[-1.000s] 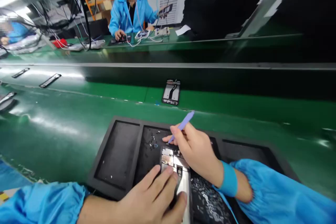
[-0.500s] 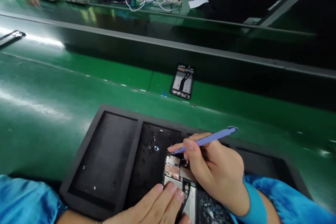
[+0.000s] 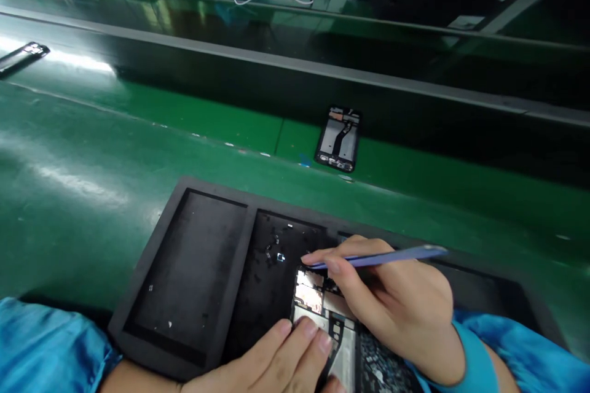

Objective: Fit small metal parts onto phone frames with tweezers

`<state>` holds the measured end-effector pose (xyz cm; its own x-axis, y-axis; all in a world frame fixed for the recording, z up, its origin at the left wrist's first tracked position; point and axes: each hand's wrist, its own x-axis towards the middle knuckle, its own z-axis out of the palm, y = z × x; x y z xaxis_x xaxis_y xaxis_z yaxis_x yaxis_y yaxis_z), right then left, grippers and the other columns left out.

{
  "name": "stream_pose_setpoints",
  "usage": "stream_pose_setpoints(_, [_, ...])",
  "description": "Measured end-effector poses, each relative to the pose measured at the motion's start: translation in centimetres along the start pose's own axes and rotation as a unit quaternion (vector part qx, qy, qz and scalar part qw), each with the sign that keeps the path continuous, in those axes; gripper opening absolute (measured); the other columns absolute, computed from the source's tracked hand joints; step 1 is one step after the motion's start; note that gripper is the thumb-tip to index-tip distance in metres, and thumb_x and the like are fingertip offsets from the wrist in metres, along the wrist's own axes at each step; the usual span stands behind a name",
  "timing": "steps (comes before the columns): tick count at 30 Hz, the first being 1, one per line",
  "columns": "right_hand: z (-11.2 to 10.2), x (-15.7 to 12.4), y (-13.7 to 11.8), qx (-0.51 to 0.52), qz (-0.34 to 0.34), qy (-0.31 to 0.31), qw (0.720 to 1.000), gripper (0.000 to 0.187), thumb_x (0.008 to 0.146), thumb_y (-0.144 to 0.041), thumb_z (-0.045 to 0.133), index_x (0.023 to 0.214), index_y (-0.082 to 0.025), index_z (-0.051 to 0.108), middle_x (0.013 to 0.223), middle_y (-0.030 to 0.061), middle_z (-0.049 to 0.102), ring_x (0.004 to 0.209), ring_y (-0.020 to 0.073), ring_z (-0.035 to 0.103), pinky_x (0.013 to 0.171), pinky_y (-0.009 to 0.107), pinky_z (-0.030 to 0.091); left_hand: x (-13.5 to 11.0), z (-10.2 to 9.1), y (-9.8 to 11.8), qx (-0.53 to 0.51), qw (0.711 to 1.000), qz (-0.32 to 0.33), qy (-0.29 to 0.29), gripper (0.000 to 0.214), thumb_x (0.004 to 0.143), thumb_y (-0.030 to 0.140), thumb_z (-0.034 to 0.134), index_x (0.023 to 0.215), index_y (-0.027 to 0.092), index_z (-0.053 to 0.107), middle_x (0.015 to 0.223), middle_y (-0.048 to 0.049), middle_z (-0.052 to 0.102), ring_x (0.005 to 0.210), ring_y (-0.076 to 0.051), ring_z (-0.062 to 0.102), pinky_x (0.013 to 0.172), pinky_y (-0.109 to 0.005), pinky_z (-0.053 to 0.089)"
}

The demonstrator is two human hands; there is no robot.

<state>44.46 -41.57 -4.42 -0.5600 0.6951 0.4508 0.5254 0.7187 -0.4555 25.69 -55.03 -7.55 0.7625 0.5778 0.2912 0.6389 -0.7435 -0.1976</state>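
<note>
The black tray [image 3: 233, 282] holds metal parts [image 3: 281, 256] in its middle compartment and fragments [image 3: 169, 323] in the left. It rests on a green table [image 3: 69, 221]; a phone frame [image 3: 338, 138] lies beyond. The left hand [image 3: 276, 359] extends its fingers across the opened phone [image 3: 310, 291] above the tray; grip on its edges cannot be told. The right hand [image 3: 391, 304] pinches a violet tool [image 3: 415, 253] at the phone's far end.
</note>
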Motion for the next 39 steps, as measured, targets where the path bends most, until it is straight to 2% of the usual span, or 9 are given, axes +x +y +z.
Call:
stream_pose_setpoints(4, [-0.1,0.1,0.2,0.002,-0.015,-0.008,1.000,0.026,0.110,-0.035,0.047,0.093,-0.022,0.062,0.080,-0.0003,0.074,0.070,0.0142,0.072,0.060,0.024,0.055,0.0,0.0,0.0,0.004,1.000,0.009,0.002,0.041,0.109,0.030,0.041,0.148,0.019,0.048,0.146,-0.0074,0.054,0.129,-0.019,0.057,0.113,-0.033,0.044])
stream_pose_setpoints(14, [0.1,-0.2,0.1,0.011,0.035,0.018,0.999,0.021,0.106,-0.031,0.055,0.088,-0.023,0.060,0.079,0.0001,0.074,0.066,0.0156,0.071,0.055,0.025,0.053,-0.1,0.0,0.2,0.002,1.000,0.000,0.006,0.042,0.108,0.035,0.046,0.146,0.018,0.049,0.147,-0.0093,0.052,0.131,-0.020,0.055,0.116,-0.035,0.042])
stream_pose_setpoints(18, [-0.3,0.2,0.0,-0.009,0.006,0.005,1.000,0.020,0.106,-0.032,0.055,0.091,-0.022,0.063,0.081,0.0011,0.075,0.067,0.0170,0.073,0.053,0.026,0.054,-0.1,0.0,0.1,-0.003,1.000,-0.003,-0.001,0.043,0.108,0.036,0.046,0.147,0.018,0.048,0.148,-0.0104,0.051,0.131,-0.020,0.055,0.116,-0.035,0.042])
stream_pose_setpoints(22, [-0.7,0.5,0.0,0.041,-0.015,-0.031,0.999,0.020,0.104,-0.032,0.059,0.088,-0.021,0.063,0.081,0.0003,0.076,0.066,0.0148,0.073,0.057,0.024,0.056,-0.2,0.0,0.2,-0.004,1.000,-0.001,-0.001,0.042,0.108,0.034,0.044,0.147,0.018,0.049,0.147,-0.0089,0.053,0.131,-0.021,0.055,0.115,-0.035,0.043])
stream_pose_setpoints(25, [-0.8,0.2,0.0,0.005,-0.013,-0.001,1.000,0.022,0.104,-0.031,0.059,0.085,-0.021,0.064,0.077,0.0010,0.075,0.062,0.0167,0.072,0.053,0.026,0.054,-0.3,0.0,0.2,-0.001,1.000,-0.003,0.000,0.042,0.108,0.035,0.044,0.146,0.019,0.049,0.147,-0.0095,0.052,0.131,-0.020,0.055,0.116,-0.035,0.042])
stream_pose_setpoints(27, [-0.6,-0.2,-0.1,-0.031,0.013,0.029,0.999,0.023,0.104,-0.032,0.059,0.085,-0.021,0.064,0.076,0.0021,0.075,0.062,0.0190,0.073,0.052,0.029,0.053,-0.2,0.0,0.1,0.002,1.000,-0.001,0.002,0.042,0.108,0.036,0.045,0.146,0.018,0.048,0.148,-0.0106,0.051,0.131,-0.020,0.055,0.117,-0.035,0.041])
stream_pose_setpoints(31, [-0.3,-0.5,-0.1,-0.017,0.053,0.041,0.998,0.022,0.104,-0.035,0.060,0.086,-0.023,0.063,0.077,0.0022,0.075,0.064,0.0192,0.073,0.055,0.030,0.053,-0.2,0.1,0.1,0.003,1.000,-0.001,0.004,0.042,0.108,0.036,0.046,0.146,0.017,0.049,0.147,-0.0110,0.052,0.131,-0.021,0.055,0.116,-0.035,0.042])
stream_pose_setpoints(36, [-0.9,0.3,0.3,0.002,-0.019,-0.014,1.000,0.018,0.104,-0.031,0.059,0.089,-0.022,0.064,0.079,0.0000,0.076,0.065,0.0168,0.074,0.054,0.027,0.055,-0.3,0.0,0.3,-0.011,1.000,-0.011,-0.002,0.042,0.108,0.034,0.045,0.146,0.018,0.049,0.147,-0.0097,0.052,0.133,-0.021,0.054,0.116,-0.035,0.042])
stream_pose_setpoints(39, [-1.4,0.6,0.7,0.059,-0.082,-0.047,0.994,0.009,0.103,-0.027,0.062,0.097,-0.021,0.064,0.087,0.0024,0.077,0.075,0.0172,0.076,0.067,0.026,0.062,-0.3,-0.1,0.4,-0.015,1.000,-0.012,-0.004,0.042,0.108,0.034,0.044,0.147,0.019,0.049,0.148,-0.0087,0.051,0.134,-0.021,0.053,0.116,-0.035,0.041])
